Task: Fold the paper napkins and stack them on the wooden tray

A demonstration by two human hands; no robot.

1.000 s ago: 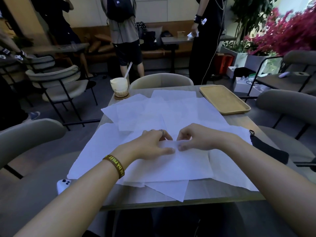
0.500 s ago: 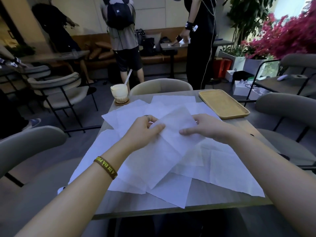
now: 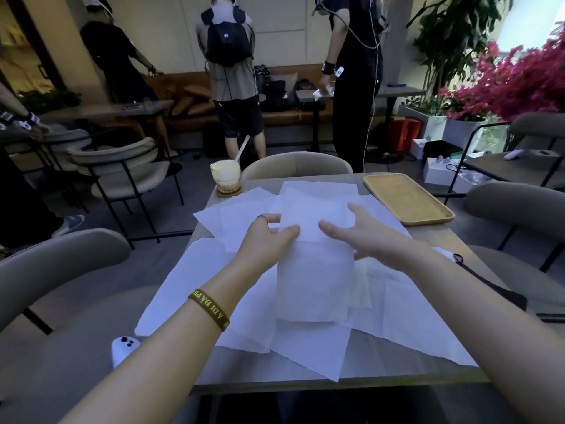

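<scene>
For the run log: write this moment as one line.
step: folding napkin | left hand: pinches its left edge | right hand: pinches its right edge | wooden tray: nothing stacked yet

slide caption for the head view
Left hand and right hand hold a paper napkin mid-fold over loose napkins on the table, wooden tray beyond.
</scene>
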